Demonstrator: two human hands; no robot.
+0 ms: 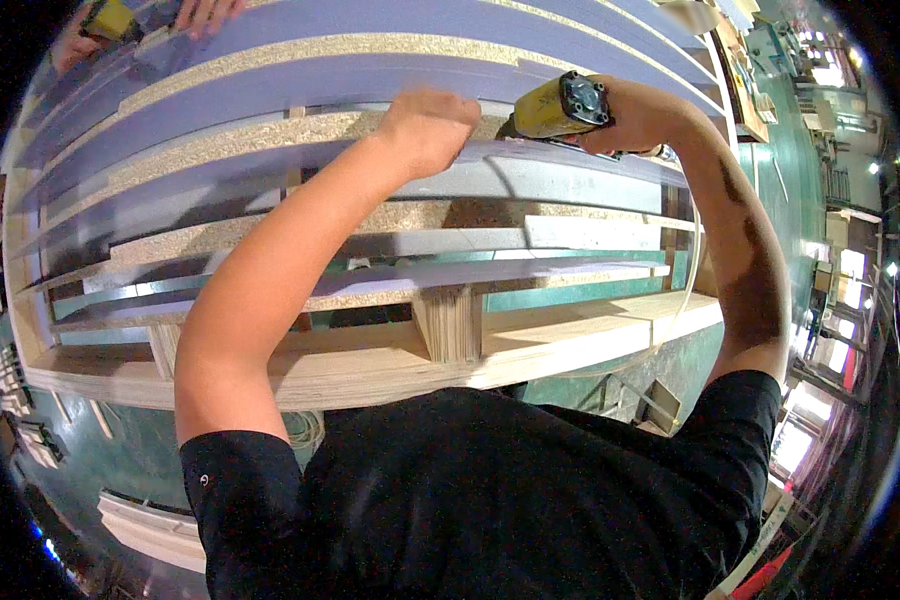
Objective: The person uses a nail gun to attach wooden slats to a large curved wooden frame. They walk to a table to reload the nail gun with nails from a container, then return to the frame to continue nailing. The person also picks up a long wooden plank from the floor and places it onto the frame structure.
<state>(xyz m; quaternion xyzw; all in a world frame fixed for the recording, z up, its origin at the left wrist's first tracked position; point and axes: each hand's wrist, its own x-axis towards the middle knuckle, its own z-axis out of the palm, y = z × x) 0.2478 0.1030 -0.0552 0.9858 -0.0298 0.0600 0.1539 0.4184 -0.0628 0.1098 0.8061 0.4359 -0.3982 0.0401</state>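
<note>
My right hand [642, 115] is wrapped round a yellow and black air nail gun [560, 107]. The gun's nose points left, close over a chipboard strip [355, 125] on the slatted wooden frame [370, 375]. Left of the gun, my left hand [428, 130] is closed above the same strip, slightly smeared by motion. Whatever its fingers may hold is hidden. Grey-blue boards [570, 183] run from left to right between the chipboard edges, under both hands.
At the far left another person's hand [208, 14] rests by a board, beside a second yellow tool [110, 20]. A pale hose [692, 265] hangs at the frame's right end. Stacked planks [150, 528] lie on the green floor, lower left.
</note>
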